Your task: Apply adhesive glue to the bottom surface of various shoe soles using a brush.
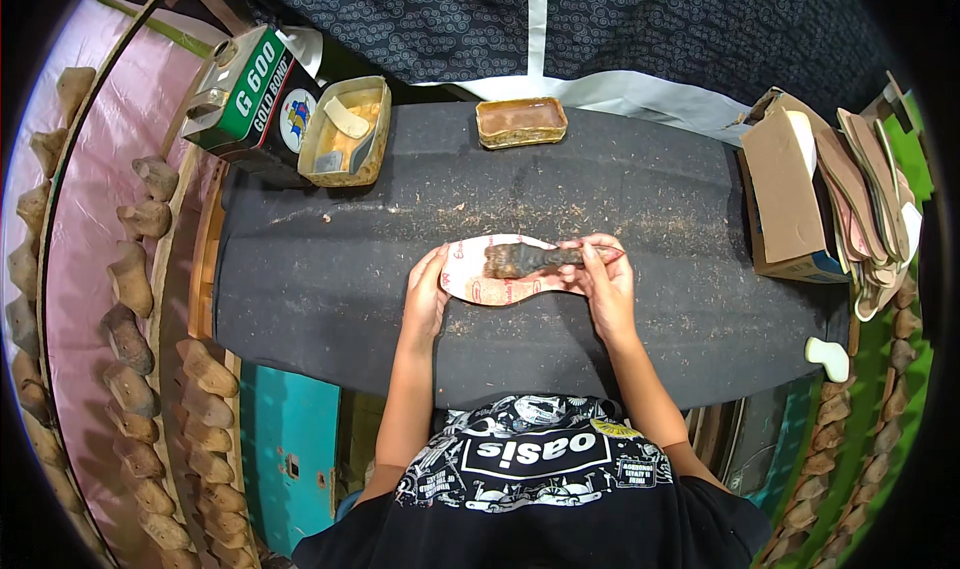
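A shoe insole board (505, 291), pale with red print, lies sideways above the dark work cloth. My left hand (428, 297) is closed on its broad left end, fingers along the edge. My right hand (606, 287) pinches the handle of a glue-stained brush (520, 260) near its tip. The dark, matted bristles rest over the middle of the insole board. The board's right end runs to my right fingers, and I cannot tell whether they grip it too.
A green and black metal can (250, 99) and a tub with scrapers (345, 174) stand far left. A shallow glue tray (522, 129) sits at the back. Cardboard box (790, 194) and stacked insole pieces (870, 194) are right; shoe lasts (130, 274) line racks on both sides.
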A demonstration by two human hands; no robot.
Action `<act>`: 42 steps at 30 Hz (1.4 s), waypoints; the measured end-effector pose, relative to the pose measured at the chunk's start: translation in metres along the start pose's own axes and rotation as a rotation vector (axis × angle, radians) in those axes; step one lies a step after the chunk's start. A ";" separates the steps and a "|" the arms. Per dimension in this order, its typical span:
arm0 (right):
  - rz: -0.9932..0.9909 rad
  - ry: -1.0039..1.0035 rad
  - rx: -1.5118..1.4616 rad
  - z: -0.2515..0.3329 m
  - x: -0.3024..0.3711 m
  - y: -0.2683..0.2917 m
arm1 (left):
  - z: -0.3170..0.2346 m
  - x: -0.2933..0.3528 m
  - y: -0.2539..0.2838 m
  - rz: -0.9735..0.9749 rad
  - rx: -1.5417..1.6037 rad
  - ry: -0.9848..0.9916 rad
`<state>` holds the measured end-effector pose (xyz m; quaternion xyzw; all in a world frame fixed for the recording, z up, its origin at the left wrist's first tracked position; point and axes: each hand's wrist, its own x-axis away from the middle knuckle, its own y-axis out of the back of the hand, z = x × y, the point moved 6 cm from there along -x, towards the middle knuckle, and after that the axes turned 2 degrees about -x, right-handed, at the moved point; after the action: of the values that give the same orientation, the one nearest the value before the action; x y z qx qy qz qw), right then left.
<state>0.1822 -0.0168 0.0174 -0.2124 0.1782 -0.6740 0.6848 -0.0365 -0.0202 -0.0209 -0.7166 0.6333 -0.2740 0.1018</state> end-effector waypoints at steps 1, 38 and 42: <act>-0.019 0.006 0.032 0.003 0.002 0.008 | 0.000 0.000 -0.001 0.010 -0.002 0.002; -0.277 0.157 0.335 0.043 0.010 0.061 | 0.000 0.000 0.002 -0.006 -0.010 -0.004; -0.228 0.143 0.251 0.042 0.008 0.043 | 0.000 -0.001 0.001 0.007 -0.025 -0.012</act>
<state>0.2413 -0.0231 0.0301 -0.0957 0.1157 -0.7776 0.6105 -0.0373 -0.0199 -0.0218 -0.7171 0.6387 -0.2615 0.0977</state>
